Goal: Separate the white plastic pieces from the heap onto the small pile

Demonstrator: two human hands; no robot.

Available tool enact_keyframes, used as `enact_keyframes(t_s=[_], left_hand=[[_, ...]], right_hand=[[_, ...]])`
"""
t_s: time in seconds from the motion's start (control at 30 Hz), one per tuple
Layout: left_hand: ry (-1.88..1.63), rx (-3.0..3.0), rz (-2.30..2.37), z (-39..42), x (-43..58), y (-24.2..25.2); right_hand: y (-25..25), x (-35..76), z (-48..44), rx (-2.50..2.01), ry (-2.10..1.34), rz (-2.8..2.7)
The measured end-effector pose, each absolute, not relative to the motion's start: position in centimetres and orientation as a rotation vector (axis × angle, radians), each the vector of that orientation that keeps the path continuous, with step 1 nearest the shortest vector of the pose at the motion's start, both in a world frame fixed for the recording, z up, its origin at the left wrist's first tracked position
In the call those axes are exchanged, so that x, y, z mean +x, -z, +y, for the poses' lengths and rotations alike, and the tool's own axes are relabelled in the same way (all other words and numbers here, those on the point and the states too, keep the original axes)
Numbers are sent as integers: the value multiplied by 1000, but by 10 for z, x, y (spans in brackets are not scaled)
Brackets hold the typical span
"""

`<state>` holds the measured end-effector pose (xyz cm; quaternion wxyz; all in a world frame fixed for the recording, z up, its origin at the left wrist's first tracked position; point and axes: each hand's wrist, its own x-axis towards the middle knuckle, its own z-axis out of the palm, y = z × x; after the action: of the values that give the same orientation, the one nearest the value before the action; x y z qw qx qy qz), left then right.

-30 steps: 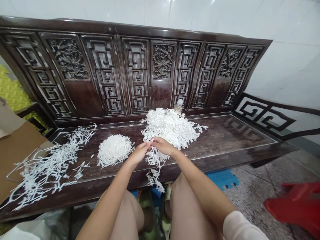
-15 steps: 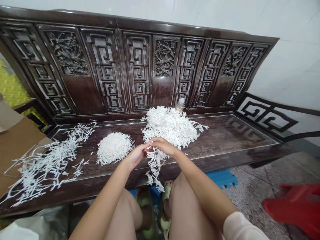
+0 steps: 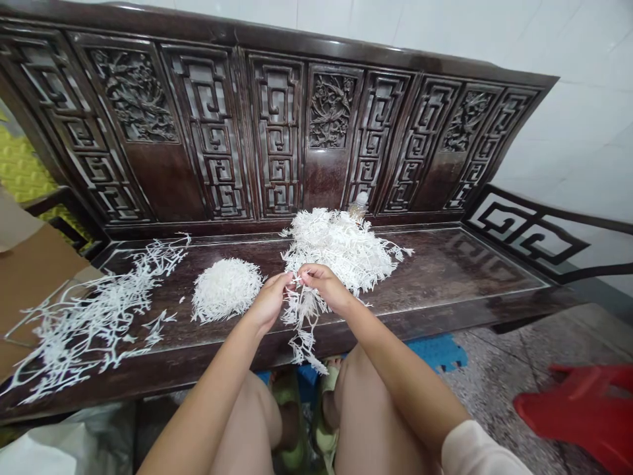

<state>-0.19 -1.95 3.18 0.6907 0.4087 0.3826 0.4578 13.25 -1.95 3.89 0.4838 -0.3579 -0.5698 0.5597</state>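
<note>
Sprigs of white fringe point(image 3: 305, 310) hang pinched between left hand point(image 3: 270, 302) and right hand point(image 3: 322, 287).

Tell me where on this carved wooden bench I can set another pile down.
Bare wood lies on the bench seat between the large white sprig heap and the right armrest. A narrow strip shows between the round white pile and the loose sprigs. It is crowded around the left hand and right hand, which grip hanging sprigs.

Bright even light, soft shadows, glare on the bench seat point(image 3: 475, 270), bowed edges
</note>
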Motion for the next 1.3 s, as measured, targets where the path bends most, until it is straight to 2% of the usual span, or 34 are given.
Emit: enact_keyframes(t_s=[0.57, 0.77, 0.93, 1.03, 1.17, 1.3], left_hand=[[-1080, 1017, 766, -13, 6, -31], [-1167, 789, 682, -6, -10, -32], [-1284, 1031, 1030, 21, -31, -14], [-1305, 971, 1301, 39, -51, 10], [-1252, 828, 1566, 56, -90, 43], [-1195, 741, 1593, 61, -118, 59]], right_hand=[[-36, 127, -21, -647, -1609, -1127], [-45, 149, -15, -584, -1507, -956], [-48, 148, -14, -837, -1598, -1012], [-40, 142, -15, -1043, -1641, -1012], [-32, 146, -13, -1274, -1478, -986], [-26, 156, -5, -1307, -1414, -943]])
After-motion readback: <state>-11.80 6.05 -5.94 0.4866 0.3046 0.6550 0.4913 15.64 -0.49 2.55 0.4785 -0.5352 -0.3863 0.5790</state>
